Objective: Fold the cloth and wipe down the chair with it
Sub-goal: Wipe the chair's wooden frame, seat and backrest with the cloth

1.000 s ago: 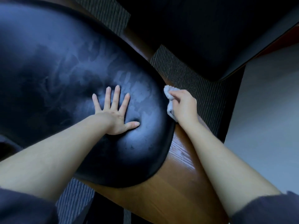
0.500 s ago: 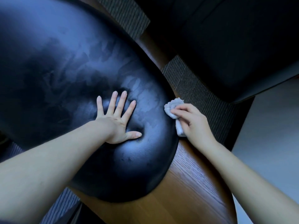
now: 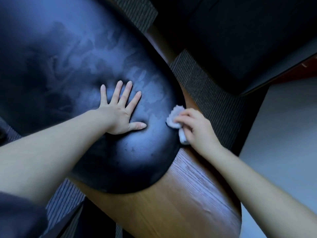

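The chair fills the view: a black padded seat cushion (image 3: 72, 69) with pale wipe streaks, set on a curved brown wooden frame (image 3: 185, 200). My left hand (image 3: 120, 112) lies flat on the cushion, fingers spread and straight. A small folded white cloth (image 3: 174, 118) sits at the cushion's right edge, where it meets the wood. My right hand (image 3: 197, 127) grips the cloth, fingers curled over it, pressing it against the cushion's side. Part of the cloth is hidden under that hand.
Striped grey carpet (image 3: 214, 100) lies under and beside the chair. A dark piece of furniture (image 3: 240, 40) stands at the upper right. A pale floor area (image 3: 283, 143) is at the right.
My right hand has moved the cloth down along the cushion's right edge and toward me. My left hand stays flat on the seat. The view has shifted slightly.
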